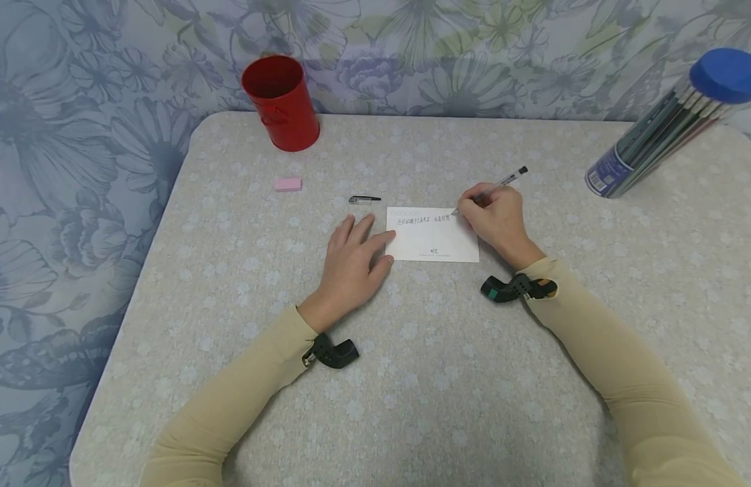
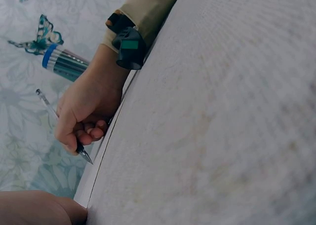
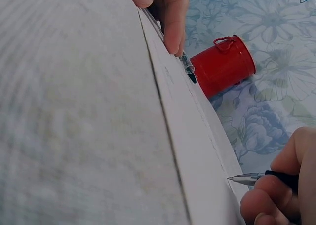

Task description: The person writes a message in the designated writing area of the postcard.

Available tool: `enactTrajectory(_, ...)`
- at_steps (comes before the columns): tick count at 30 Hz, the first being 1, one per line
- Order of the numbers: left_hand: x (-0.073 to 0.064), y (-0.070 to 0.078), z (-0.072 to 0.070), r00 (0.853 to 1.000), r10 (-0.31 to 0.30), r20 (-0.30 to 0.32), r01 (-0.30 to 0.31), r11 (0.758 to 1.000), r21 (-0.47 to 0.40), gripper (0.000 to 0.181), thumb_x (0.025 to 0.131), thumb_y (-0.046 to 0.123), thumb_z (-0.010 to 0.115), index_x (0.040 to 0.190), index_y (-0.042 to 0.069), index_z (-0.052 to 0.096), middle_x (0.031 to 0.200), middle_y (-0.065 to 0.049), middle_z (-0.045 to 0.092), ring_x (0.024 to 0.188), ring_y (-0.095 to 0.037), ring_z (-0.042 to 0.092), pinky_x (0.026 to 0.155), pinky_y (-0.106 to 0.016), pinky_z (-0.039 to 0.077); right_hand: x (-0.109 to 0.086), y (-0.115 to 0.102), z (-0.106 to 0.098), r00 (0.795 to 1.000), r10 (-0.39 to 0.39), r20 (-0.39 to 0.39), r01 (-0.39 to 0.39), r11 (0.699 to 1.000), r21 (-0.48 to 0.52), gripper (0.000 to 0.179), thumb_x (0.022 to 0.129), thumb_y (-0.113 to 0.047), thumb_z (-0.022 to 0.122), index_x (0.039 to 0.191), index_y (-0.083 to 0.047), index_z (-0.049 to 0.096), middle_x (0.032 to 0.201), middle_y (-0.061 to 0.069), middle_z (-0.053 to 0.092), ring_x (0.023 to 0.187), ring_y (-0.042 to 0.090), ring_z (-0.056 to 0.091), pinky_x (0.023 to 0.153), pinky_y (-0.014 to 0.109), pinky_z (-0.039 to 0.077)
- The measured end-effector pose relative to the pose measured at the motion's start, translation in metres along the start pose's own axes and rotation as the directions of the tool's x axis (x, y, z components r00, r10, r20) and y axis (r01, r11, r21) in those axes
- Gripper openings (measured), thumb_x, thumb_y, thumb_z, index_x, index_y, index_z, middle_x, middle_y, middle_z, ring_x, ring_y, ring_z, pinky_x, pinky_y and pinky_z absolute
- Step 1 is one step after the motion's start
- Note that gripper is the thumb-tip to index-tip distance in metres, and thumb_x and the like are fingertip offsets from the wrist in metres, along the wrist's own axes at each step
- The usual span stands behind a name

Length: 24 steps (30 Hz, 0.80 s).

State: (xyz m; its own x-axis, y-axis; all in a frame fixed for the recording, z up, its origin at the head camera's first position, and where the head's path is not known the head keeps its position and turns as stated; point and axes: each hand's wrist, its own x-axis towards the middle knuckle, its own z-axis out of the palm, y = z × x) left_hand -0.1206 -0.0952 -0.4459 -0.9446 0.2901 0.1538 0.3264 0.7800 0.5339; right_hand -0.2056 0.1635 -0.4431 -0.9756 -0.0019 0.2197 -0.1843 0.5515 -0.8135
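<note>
A white card point(image 1: 424, 238) with a line of handwriting near its top lies on the table. My right hand point(image 1: 497, 215) pinches a gel pen point(image 1: 513, 176), its point right at the end of the writing. In the right wrist view the metal pen tip point(image 3: 247, 178) is close over the card. The left hand point(image 1: 350, 267) lies flat with fingers spread, index finger and thumb at the card's left edge. Just beyond those fingers is a clear and black pen cap point(image 1: 365, 199).
A pink eraser point(image 1: 287, 184) lies left of the cap. Behind it stands a red metal bucket point(image 1: 295, 118) near the table's back edge. At the back right is a tall clear tube with a blue lid point(image 1: 725, 76), full of pencil-like sticks. Floral fabric hangs behind the table.
</note>
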Motion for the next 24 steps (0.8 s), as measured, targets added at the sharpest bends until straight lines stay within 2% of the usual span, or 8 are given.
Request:
enactTrajectory(15,-0.0003,0.0002,-0.0004,1.0,0.003,0.001,-0.003,1.0,0.001,0.039,0.098,0.021,0.063,0.136,0.011,0.066,0.157,-0.023,0.043,0.151,-0.053,0.025,0.122,-0.069,0.018,-0.0007,-0.0007,0.0003,1.0,0.012,-0.016,-0.012,1.0,0.018,0.018,0.082,-0.008,0.062,0.079,0.002,0.076,0.051,-0.001,0.057,0.045,0.007,0.048,0.044,0.018,0.033)
enactTrajectory(24,-0.0002,0.0002,-0.0008,1.0,0.004,-0.001,-0.004,1.0,0.002,0.039,0.098,0.021,0.063,0.136,0.011,0.066,0.157,-0.023,0.044,0.151,-0.053,0.026,0.121,-0.069,0.019,-0.0002,0.0003,0.0007,1.0,-0.004,0.003,0.004,1.0,0.013,0.018,0.08,-0.008,0.06,0.078,0.002,0.075,0.05,-0.003,0.057,0.044,0.006,0.047,0.044,0.019,0.032)
